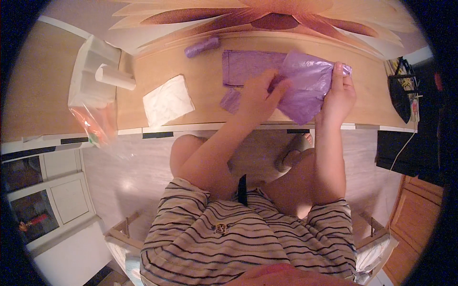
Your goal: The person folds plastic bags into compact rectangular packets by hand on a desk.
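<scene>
A thin, shiny purple plastic bag (305, 78) is stretched between my hands above the desk. My right hand (339, 97) pinches its right edge, thumb on top. At the bag's left side, my left hand (265, 97) has thumb and fingers curled in on the purple film, partly hiding it. Underneath and to the left lies a flat, folded purple bag (238, 69) with a creased surface. A smaller purple folded piece (231, 100) rests beside my left wrist. Farther back is a purple roll of bags (202, 47).
A white folded sheet (169, 100) lies left on the wooden desk (131, 107). Beyond it are a white cardboard tube (114, 76) and a clear plastic package (98, 114) with orange inside. A black object (398, 97) stands at the right end.
</scene>
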Motion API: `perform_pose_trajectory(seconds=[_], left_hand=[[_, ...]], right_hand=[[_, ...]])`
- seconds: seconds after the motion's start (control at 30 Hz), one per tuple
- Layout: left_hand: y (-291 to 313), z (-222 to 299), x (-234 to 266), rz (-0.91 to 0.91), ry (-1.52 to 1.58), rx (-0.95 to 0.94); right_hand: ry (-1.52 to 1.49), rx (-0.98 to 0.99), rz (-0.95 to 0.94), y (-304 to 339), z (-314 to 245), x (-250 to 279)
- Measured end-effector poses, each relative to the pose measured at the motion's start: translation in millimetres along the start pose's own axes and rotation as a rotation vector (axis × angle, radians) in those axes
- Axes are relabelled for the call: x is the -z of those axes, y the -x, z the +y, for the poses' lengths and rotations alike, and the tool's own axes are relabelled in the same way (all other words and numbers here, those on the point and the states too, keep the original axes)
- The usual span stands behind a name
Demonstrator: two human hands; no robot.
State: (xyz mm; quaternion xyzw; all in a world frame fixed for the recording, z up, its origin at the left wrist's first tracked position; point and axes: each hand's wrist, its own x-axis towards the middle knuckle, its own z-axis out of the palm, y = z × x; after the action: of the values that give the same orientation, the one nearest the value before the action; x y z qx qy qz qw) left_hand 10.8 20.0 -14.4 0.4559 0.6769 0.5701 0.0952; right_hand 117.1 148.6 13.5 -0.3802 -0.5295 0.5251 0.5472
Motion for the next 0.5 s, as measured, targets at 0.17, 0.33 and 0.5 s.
perform_pose_trajectory(seconds=[0.17,0.33,0.5], left_hand=[[-4.3,-12.9,19.5,-0.041,-0.276,0.092],[-21.6,-33.0,68.5,0.136,-0.388,0.397],[-9.6,-40.2,27.1,0.050,0.228,0.210]], right_hand=[[-0.041,0.037,-0.014,-4.2,1.9,-4.0],[0.029,-0.025,0.009,-35.2,-5.3,20.5],[-0.060,-0.036,0.054,-16.7,-7.3,7.5]])
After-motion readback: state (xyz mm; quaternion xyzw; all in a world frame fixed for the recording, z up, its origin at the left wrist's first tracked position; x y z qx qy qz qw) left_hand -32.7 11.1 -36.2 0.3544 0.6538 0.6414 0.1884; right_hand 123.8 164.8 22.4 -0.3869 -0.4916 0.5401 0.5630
